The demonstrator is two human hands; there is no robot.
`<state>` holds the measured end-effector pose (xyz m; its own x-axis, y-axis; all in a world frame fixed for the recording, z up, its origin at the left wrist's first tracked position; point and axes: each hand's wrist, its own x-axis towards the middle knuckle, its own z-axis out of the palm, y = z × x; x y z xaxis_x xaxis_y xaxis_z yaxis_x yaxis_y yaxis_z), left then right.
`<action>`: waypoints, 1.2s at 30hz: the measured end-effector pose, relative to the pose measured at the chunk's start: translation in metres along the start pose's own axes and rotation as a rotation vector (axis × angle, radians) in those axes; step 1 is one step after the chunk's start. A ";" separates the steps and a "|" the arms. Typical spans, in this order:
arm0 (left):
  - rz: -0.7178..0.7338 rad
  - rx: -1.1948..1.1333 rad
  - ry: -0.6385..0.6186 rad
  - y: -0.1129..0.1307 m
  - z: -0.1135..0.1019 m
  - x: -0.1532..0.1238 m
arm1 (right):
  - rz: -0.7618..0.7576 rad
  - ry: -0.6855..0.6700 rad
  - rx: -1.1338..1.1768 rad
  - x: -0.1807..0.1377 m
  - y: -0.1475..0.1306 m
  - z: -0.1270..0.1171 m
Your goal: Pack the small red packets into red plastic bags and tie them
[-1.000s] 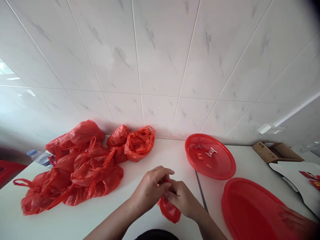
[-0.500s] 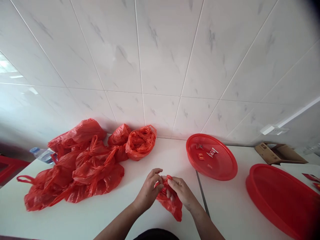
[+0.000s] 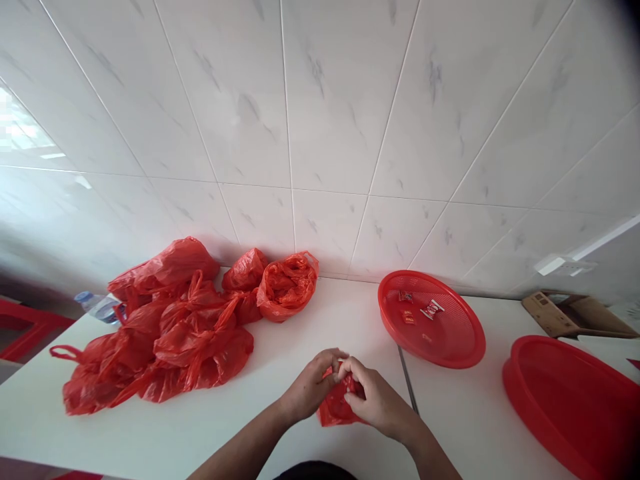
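Note:
A small red plastic bag (image 3: 336,408) is gathered at its top between my two hands, low in the middle of the head view. My left hand (image 3: 311,385) pinches the bag's neck from the left. From the right, my right hand (image 3: 373,400) grips the same neck with bent fingers. The bag's body hangs below the fingers, over the white table (image 3: 280,353). What is inside it cannot be made out, and the fingertips partly hide the gathered top.
Several tied red bags (image 3: 195,333) are heaped on the left, near a plastic bottle (image 3: 97,307). An open red bag (image 3: 287,287) stands by the wall. A red basket (image 3: 460,350) holds several wrapped sweets. Further right are a larger red basket (image 3: 525,393) and a cardboard box (image 3: 555,313).
Both hands have come closer together at the bag's neck, and the right fingers have curled over it. The bag's lower end has swung left. The view has shifted slightly.

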<state>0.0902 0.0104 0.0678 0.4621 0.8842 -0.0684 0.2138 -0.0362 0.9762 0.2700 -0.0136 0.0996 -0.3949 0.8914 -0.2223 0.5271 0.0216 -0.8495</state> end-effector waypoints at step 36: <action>-0.157 0.545 -0.030 -0.075 -0.017 -0.019 | 0.308 0.654 0.219 0.010 0.148 0.023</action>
<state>0.0506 0.0047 -0.0009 0.4114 0.8851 -0.2175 0.6915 -0.1477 0.7072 0.3265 -0.0118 -0.0399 0.3093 0.9309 -0.1944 0.3524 -0.3020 -0.8858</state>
